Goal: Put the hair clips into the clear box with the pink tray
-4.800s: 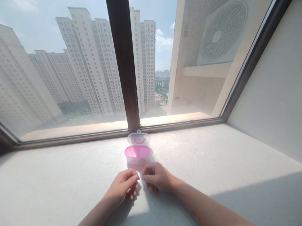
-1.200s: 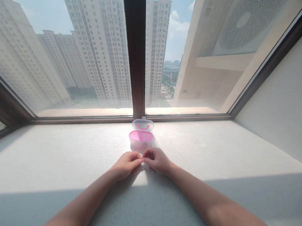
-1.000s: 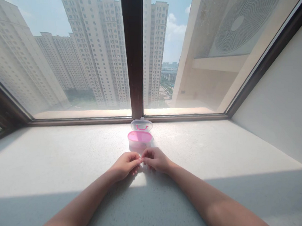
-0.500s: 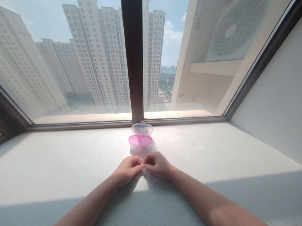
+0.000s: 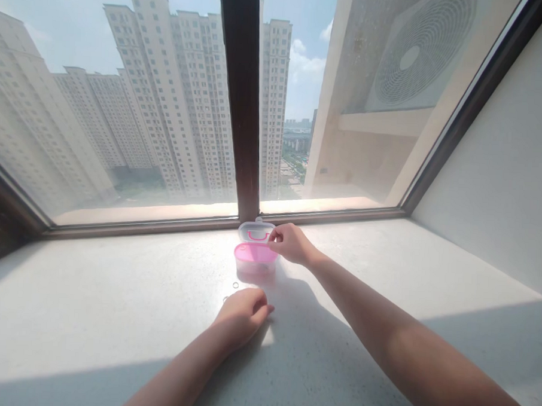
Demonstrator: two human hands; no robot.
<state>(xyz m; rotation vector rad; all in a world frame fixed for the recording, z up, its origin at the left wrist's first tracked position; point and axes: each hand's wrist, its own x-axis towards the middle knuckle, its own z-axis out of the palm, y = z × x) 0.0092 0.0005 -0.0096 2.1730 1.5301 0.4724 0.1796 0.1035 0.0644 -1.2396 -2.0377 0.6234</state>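
Two hands, set well apart. Your right hand [image 5: 291, 244] is up at the small pink box [image 5: 255, 259], which stands on the pale windowsill [image 5: 114, 298] right against the foot of the dark window post [image 5: 241, 106]. The box's clear lid [image 5: 254, 232], with its pink handle, is tipped back toward the post, and that probably keeps it propped open so the pink tub below stays reachable from your side. Your thumb and forefinger are brought together at the lid's right edge while the other fingers curl under. You come in from the side, so the hand does not cover the opening. Whether the fingertips nip the lid's rim or some tiny thing over the tub is too small to tell.

Your left hand [image 5: 243, 312] lies nearer to you, knuckles up and half curled, with its fingertips down on the sill. It looks like a resting, steadying pose, and you cannot tell from here whether anything sits under the palm. Just beyond its knuckles lie two small clear rings [image 5: 235, 284], flat on the stone between the hand and the box, apart from both but close to each.

Outside the glass, a large fan unit [image 5: 407, 59] hangs on the neighbouring wall.
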